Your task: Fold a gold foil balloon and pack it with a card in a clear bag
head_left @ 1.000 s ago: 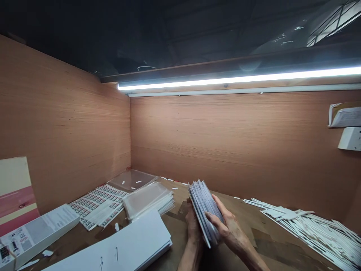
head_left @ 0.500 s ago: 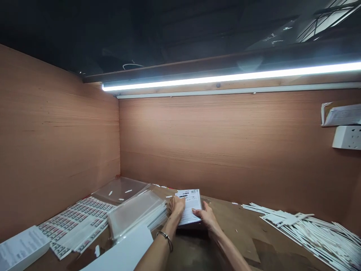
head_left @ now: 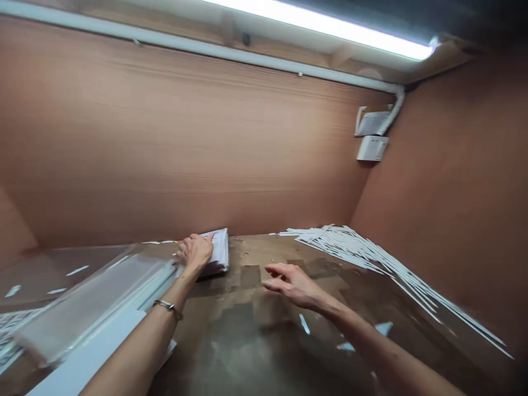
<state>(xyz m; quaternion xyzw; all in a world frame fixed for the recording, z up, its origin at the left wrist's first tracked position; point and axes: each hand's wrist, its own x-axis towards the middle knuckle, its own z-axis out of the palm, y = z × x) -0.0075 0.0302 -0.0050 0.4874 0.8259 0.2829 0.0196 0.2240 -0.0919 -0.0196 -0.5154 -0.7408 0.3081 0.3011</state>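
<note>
A stack of white printed cards lies on the brown work surface near the back wall. My left hand grips the stack from its left side, with a finger lying across the top. Its other fingers partly hide the print and the left edge. My right hand is empty, held above the brown surface to the right of the stack. The thumb and fingers of that hand are apart.
Clear plastic sheets or sleeves lie in a pile at left, beside a white sheet. Thin white strips are heaped along the right rear. Paper scraps dot the brown work surface. A white socket box hangs on the wall.
My right hand has let go of the stack and moved off to the right, its fingers apart. My left hand stays on the stack. The view has turned to the right.
</note>
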